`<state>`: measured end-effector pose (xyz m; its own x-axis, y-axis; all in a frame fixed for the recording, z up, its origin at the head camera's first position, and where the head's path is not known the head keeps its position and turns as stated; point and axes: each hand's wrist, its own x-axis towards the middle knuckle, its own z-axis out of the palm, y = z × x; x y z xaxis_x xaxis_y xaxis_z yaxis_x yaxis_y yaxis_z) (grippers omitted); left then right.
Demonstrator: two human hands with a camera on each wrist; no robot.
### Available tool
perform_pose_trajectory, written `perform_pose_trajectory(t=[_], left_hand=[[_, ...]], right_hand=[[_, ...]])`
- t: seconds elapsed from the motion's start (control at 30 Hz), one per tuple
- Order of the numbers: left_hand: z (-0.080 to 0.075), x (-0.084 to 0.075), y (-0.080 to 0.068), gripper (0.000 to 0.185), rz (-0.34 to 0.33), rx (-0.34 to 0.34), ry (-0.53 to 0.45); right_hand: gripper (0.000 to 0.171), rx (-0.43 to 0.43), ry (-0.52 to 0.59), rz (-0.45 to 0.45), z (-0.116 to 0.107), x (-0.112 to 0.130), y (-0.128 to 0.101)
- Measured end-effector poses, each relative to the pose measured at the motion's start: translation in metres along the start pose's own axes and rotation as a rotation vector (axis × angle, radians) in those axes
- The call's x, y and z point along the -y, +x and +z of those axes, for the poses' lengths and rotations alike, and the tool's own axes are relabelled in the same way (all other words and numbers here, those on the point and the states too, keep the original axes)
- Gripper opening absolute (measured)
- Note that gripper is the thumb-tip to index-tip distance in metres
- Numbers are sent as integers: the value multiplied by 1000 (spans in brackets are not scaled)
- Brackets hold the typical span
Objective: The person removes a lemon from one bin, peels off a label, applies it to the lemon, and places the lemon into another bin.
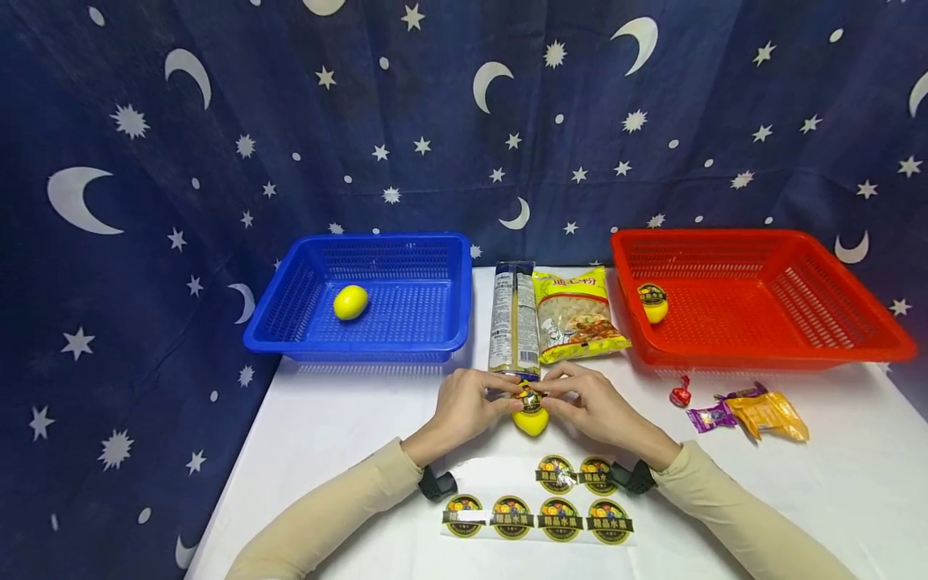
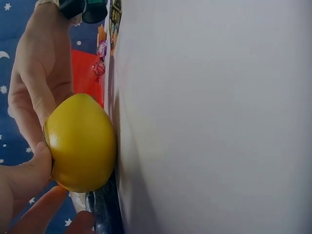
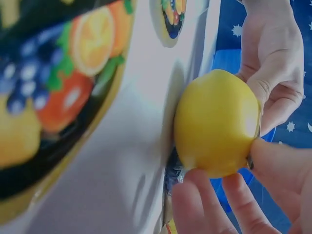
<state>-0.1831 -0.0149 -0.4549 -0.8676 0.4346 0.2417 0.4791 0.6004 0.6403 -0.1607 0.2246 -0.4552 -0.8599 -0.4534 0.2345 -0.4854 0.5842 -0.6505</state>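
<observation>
On the white table [image 1: 348, 419] — starry blue backdrop [image 1: 217, 121] behind

Three yellow lemons are in sight: one in the grip [image 1: 531, 419], one in the blue basket [image 1: 351, 302] far to its left, and one in the red basket [image 1: 654, 304] to its right. Two baskets [image 1: 406, 246] and two packets [image 1: 515, 318] lie beyond the grip. Six round stickers [image 1: 560, 515] lie just short of it, three wrapped sweets [image 1: 710, 417] to its right.
</observation>
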Motion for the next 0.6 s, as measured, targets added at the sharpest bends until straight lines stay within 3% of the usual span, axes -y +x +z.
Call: perform_pose_trajectory(t=[0.2,0.47,0.6], left_hand=[[-1,2,1,23,-28,19,-20],[-1,-2,1,23,9,7,-3],[-2,-5,1,23,20,21,9]], right_hand=[[33,34,116,24,4,-2,0],[72,51,31,53,14,4,0],[76,58,-5,46,15,7,1]])
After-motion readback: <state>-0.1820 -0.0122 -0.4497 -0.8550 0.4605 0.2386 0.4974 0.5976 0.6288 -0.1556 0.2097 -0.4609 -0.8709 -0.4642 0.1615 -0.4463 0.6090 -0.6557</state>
